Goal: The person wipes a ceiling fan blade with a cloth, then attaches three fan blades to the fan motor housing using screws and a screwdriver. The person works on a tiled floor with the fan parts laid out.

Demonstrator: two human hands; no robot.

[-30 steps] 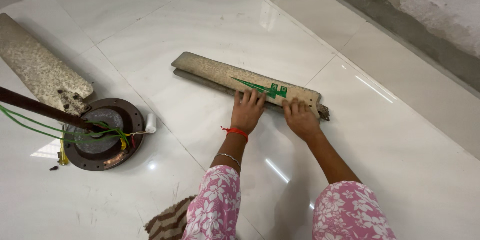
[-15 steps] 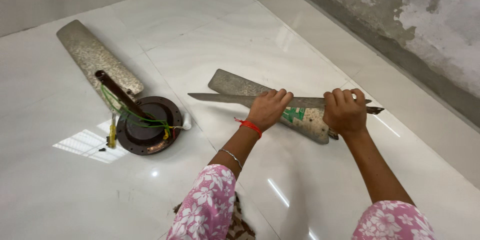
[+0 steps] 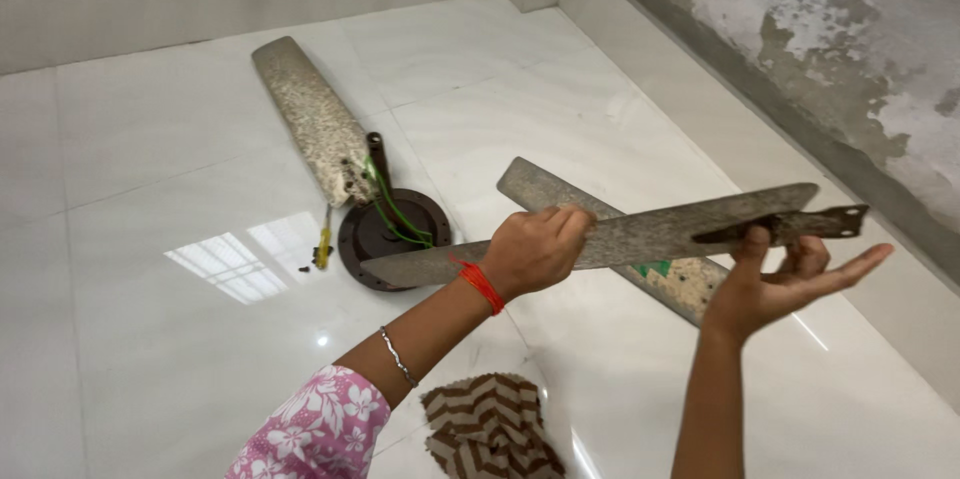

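Fingers (image 3: 560, 224) of the left hand (image 3: 535, 251) are clamped around the blade (image 3: 640, 237) at mid-length; its bracket end is supported on the right hand (image 3: 785, 284), fingers spread.

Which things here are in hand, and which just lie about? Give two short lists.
In hand:
- lifted blade, gripped by the left hand
- its metal bracket, resting on the open right hand

Lying about:
- second blade on the floor
- third blade
- motor with green wires
- striped cloth
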